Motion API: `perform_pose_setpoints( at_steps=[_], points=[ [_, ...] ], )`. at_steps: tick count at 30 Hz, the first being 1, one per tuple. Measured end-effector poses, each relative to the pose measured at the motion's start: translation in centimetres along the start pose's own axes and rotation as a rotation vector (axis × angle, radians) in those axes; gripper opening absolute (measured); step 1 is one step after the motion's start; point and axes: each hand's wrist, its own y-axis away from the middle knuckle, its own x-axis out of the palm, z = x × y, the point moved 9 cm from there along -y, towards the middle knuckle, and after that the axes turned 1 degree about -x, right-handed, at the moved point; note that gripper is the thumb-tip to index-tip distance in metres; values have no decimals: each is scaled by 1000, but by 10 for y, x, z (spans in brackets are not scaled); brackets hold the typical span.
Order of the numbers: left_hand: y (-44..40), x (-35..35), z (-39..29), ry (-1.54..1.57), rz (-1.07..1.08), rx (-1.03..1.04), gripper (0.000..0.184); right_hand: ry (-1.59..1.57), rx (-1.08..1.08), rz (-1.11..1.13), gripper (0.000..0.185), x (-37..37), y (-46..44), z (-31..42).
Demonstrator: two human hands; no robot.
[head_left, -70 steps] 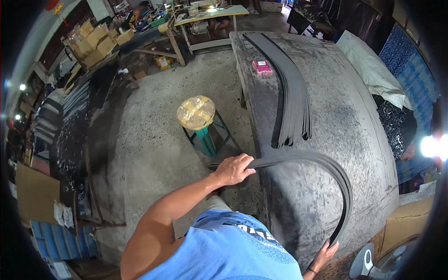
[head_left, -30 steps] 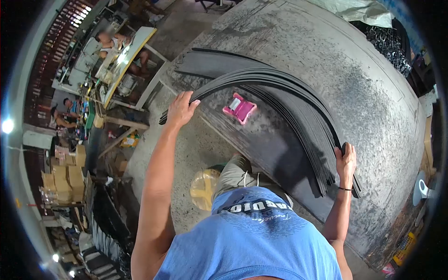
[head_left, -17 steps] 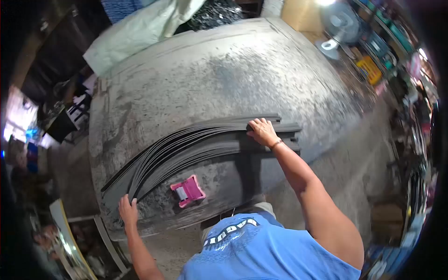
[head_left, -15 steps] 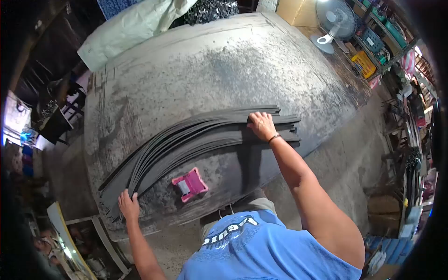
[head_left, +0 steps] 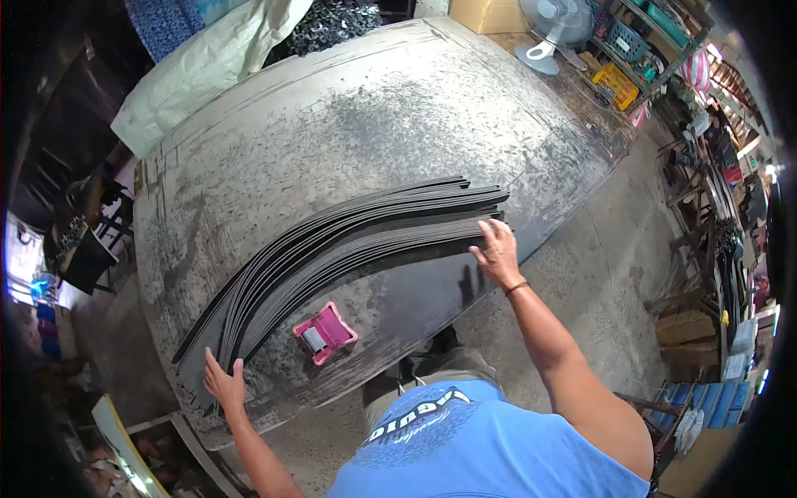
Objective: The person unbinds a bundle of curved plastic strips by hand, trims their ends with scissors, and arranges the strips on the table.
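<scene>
A fanned stack of long, curved dark strips (head_left: 374, 247), like rubber or plastic strips, lies across the worn table. At its right end is my right hand (head_left: 499, 257), fingers apart, by the tips of the lower strips; whether it touches them I cannot tell. My left hand (head_left: 224, 387) is at the left end, thumb and fingers spread, beside or against the strips. Between my hands, nearer my body, a pink case (head_left: 336, 329) with a grey piece on it lies on the tabletop.
The scuffed grey table (head_left: 432, 133) fills the middle. At its far side are a pale sack (head_left: 199, 83) and a heap of shiny black pieces (head_left: 336, 25). A fan (head_left: 558, 21), a cardboard box (head_left: 486, 15) and a yellow basket (head_left: 615, 87) stand at the far right.
My right hand has come off the top of the strips and moved right and towards me, to their ends. The strips lie closer together. My left hand's fingers have spread.
</scene>
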Motion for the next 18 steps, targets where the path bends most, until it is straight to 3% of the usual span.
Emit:
perform_pose_setpoints(
  at_steps=[6, 9, 12, 14, 18],
  points=[
    [-13, -31, -66, 169, -40, -118, 81, 91, 331, -64, 59, -74, 97, -141],
    [-18, -53, -127, 399, -226, 129, 78, 56, 614, -26, 54, -96, 157, -186],
    [3, -61, -203, 563, -281, 340, 74, 61, 727, -46, 52, -110, 193, -210],
    [28, -63, -264, 633, -286, 530, 72, 53, 717, -68, 45, -120, 204, -229],
    [87, -48, -380, 678, -242, 714, 67, -7, 719, -154, 28, -141, 210, -289]
  ],
)
